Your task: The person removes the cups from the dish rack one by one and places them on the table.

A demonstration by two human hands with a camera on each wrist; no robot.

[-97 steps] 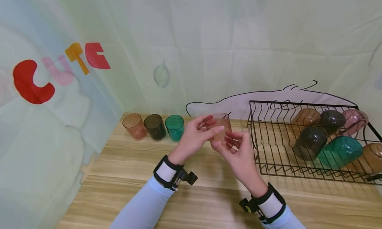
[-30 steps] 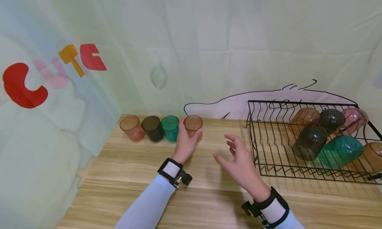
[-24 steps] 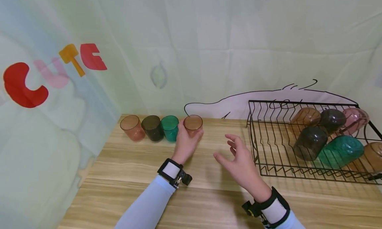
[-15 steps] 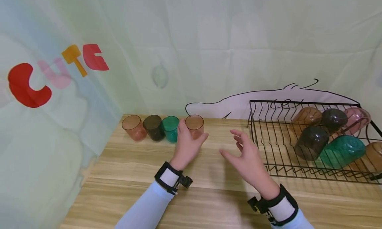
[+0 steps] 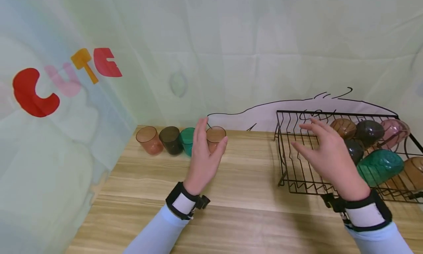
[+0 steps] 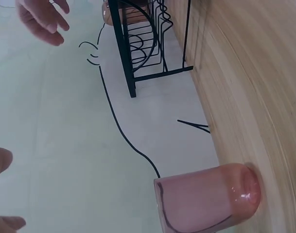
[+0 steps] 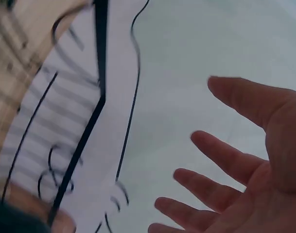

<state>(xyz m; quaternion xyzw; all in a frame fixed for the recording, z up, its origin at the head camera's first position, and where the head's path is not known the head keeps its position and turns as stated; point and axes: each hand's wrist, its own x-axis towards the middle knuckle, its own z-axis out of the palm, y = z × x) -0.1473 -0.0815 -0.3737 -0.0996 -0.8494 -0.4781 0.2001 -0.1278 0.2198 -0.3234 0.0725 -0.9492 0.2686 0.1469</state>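
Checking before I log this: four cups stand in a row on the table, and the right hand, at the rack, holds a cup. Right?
One slip: the right hand holds nothing, as the right wrist view shows. It is at the rack, and four cups stand in a row on the table.

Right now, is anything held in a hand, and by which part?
Nothing is held: the left hand is apart from the pink cup nearest it, the right hand above the rack.

gap between standing cups (image 5: 172,140) and rack (image 5: 333,113), rack fencing other cups (image 5: 380,165)
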